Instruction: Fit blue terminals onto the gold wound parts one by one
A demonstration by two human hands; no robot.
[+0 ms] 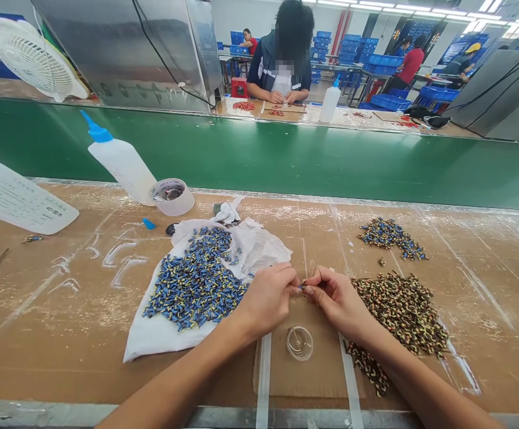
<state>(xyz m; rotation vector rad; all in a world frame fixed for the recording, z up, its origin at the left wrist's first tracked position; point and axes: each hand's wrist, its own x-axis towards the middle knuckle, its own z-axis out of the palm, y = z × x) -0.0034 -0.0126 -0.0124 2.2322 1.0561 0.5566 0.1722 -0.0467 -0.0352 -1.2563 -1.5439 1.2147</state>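
My left hand (272,298) is closed in a pinch on a small blue piece (301,286). Fingertips of my right hand (335,297) meet it from the other side, pinched on a tiny dark part I cannot make out clearly. Left of the hands, a heap of small blue, black and yellow pieces (196,280) lies on a white cloth bag (152,342). To the right spreads a heap of dark pieces with cream and red marks (397,310). Just below my hands stands a small clear cup (300,351) with a thin stick in it.
A smaller pile of blue and dark pieces (391,238) lies at the back right. At the left are a blue-capped squeeze bottle (123,164), a tape roll (173,199) and a white bottle lying down (22,199). Beyond the green belt (286,158), another person works.
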